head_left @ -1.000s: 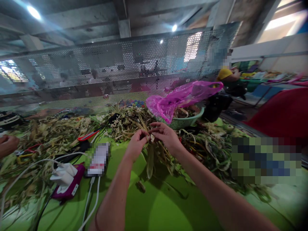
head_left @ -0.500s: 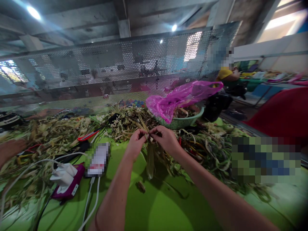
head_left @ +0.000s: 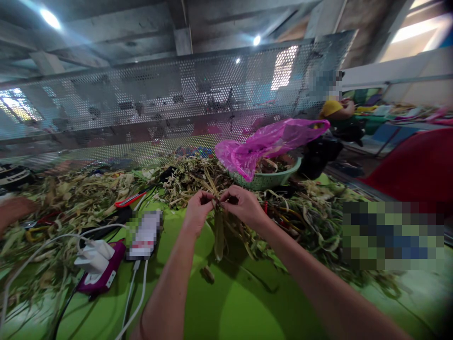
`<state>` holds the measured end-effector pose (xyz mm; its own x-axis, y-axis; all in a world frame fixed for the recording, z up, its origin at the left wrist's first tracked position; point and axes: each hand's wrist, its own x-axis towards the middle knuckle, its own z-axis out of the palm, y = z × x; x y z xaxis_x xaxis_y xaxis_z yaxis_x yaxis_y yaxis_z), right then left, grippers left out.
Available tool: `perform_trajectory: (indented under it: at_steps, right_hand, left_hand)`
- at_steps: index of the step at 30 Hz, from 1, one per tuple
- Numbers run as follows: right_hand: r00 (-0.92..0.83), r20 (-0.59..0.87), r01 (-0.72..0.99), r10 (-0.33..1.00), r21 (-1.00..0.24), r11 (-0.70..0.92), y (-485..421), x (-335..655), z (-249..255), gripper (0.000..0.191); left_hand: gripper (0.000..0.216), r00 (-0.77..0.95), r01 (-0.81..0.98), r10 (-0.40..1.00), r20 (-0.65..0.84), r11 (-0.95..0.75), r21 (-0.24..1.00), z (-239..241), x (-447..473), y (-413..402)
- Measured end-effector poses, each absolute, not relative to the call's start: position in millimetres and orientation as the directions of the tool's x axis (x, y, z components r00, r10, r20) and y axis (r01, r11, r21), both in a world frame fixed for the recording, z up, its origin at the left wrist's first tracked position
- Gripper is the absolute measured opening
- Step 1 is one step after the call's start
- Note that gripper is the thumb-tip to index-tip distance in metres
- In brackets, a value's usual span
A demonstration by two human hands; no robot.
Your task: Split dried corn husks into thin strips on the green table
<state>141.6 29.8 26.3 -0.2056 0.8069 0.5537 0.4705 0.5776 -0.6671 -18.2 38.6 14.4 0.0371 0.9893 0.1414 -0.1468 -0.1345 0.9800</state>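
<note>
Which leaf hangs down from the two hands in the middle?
The long, pale strip hanging straight below the left hand and right hand; most other leaves lie heaped on the green table.

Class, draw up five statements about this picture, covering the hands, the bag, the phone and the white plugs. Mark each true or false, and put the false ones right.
1. The left hand and right hand both pinch at a dried leaf strip. True.
2. The pink bag lies underneath the green basket. False: the bag lies over the top of the basket.
3. The phone lies on the left-hand side of the person's hands. True.
4. The white plugs sit in a yellow block. False: they sit in a purple block.
5. Another person's hand shows at the left edge. True.
</note>
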Motion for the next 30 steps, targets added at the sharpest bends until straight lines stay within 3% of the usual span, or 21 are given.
perform_trajectory:
  at_steps: [5, 14, 20, 26, 30]
  right_hand:
    - [-0.209, 0.539, 0.43, 0.816, -0.699, 0.572, 32.4, 142.1, 22.9, 0.015]
    - [-0.169, 0.556, 0.585, 0.814, -0.608, 0.537, 34.6, 142.4, 19.1, 0.011]
    - [-0.174, 0.547, 0.645, 0.819, -0.565, 0.514, 31.7, 139.3, 22.2, 0.012]
    - [-0.181, 0.531, 0.592, 0.828, -0.613, 0.523, 31.1, 138.2, 21.6, 0.007]
    - [-0.18, 0.524, 0.515, 0.833, -0.671, 0.534, 31.8, 139.7, 20.7, 0.013]
  left_hand:
    - [0.018, 0.049, -0.036, 0.959, 0.28, -0.279, 0.96, 13.6, -18.2, 37.4]
    - [0.017, 0.077, 0.127, 0.899, 0.43, -0.437, 0.89, 14.1, -14.4, 34.7]
    - [0.019, 0.031, 0.215, 0.882, 0.471, -0.466, 0.858, 11.4, -12.6, 34.3]
    - [0.018, -0.027, 0.326, 0.871, 0.491, -0.456, 0.828, 8.0, -12.3, 36.0]
    - [0.014, -0.028, 0.292, 0.874, 0.484, -0.456, 0.841, 9.0, -12.7, 35.3]
